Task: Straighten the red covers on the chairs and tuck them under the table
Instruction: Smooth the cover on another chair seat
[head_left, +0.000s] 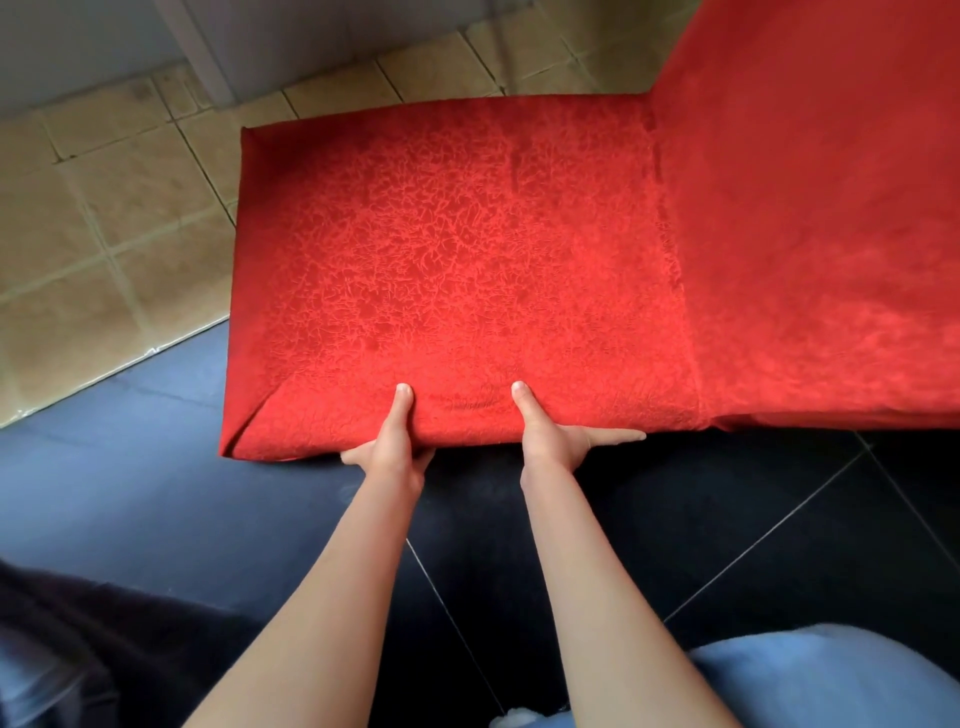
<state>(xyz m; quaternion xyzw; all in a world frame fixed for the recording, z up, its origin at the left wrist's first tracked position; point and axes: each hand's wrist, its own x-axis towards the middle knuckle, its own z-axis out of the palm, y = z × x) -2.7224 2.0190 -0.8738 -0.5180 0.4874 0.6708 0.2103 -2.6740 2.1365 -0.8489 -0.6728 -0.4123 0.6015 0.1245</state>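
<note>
Both hands, left hand (397, 441) and right hand (550, 436), are gripping the cover (457, 249) at the seat's near edge, probably straightening it; next, pulling it taut evenly.

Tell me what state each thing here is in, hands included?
red cover: stretched smooth over the seat, slightly creased at the near edge.
left hand: grips the cover's near edge, thumb on top.
right hand: grips the same edge, thumb on top.
</note>
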